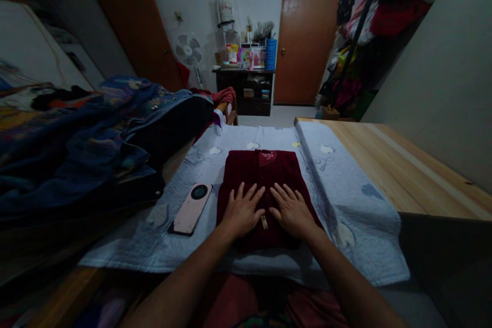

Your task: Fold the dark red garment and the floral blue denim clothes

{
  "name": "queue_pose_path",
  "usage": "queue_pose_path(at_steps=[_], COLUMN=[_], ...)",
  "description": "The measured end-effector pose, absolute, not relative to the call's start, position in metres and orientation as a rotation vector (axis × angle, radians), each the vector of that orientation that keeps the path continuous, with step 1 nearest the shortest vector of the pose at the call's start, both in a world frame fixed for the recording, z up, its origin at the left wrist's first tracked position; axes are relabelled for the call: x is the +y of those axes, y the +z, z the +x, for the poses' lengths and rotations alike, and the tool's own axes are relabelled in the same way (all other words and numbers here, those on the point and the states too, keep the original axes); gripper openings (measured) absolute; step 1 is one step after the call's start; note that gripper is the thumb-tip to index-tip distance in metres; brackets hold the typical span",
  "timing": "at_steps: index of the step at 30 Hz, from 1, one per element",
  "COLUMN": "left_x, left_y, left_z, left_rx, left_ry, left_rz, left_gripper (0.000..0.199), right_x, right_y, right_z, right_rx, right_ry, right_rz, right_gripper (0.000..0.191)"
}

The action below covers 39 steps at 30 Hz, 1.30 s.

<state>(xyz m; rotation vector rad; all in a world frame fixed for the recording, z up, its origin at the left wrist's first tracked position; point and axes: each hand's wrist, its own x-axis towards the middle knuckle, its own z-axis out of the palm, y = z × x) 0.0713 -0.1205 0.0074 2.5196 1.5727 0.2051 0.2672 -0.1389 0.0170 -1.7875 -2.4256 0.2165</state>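
A dark red garment [265, 169], folded into a neat rectangle, lies on a pale blue patterned cloth [346, 174]. My left hand [242, 210] rests flat on its left half with the fingers spread. On the right half my right hand [292, 210] lies flat too, fingers apart and pointing away from me. Between the two hands shows a small tan tag [264, 222]. Light print marks the garment's far edge. To the left of the garment, a pink phone [191, 210] with a round black camera ring lies face down on the cloth.
Denim and other clothes [88, 143] are heaped at the left. Bare wooden boards [415, 169] extend on the right. Farther off stand a fan [188, 50], a dark cabinet [244, 92] with items on top, a brown door [307, 36] and hanging clothes [395, 15].
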Motion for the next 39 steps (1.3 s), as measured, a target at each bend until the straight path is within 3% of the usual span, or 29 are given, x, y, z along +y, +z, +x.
queue_pose_path(at_steps=[5,9,18,23,26,29,32,39], left_x=[-0.123,-0.124,-0.126,-0.109,-0.09,-0.071,-0.059,-0.055], left_y=[0.011,0.013,0.011,0.017,0.013,0.002,-0.005,0.003], left_z=[0.069,0.07,0.069,0.05,0.031,0.013,0.004,0.005], left_rx=[1.526,1.562,1.523,1.611,1.833,1.774,1.652,1.318], left_ry=[0.236,0.284,0.406,0.843,1.118,1.129,1.118,0.999], left_rz=[2.503,2.466,2.428,2.155,1.846,1.447,1.125,0.768], left_gripper=[0.066,0.066,0.055,0.033,0.044,0.057,0.058,0.023], right_x=[-0.109,-0.071,-0.046,-0.049,-0.049,-0.049,-0.05,-0.05], right_y=[0.059,0.075,0.01,0.001,0.0,-0.002,-0.004,-0.004], right_z=[0.267,0.248,0.222,0.223,0.222,0.221,0.221,0.22], right_rx=[-2.456,-2.336,-2.197,-2.209,-2.201,-2.191,-2.187,-2.168], right_ry=[0.417,0.219,0.02,-0.022,-0.049,-0.078,-0.105,-0.105], right_rz=[-1.776,-1.714,-1.823,-1.835,-1.847,-1.848,-1.834,-1.838], right_gripper=[0.042,0.04,0.06,0.062,0.063,0.063,0.063,0.062])
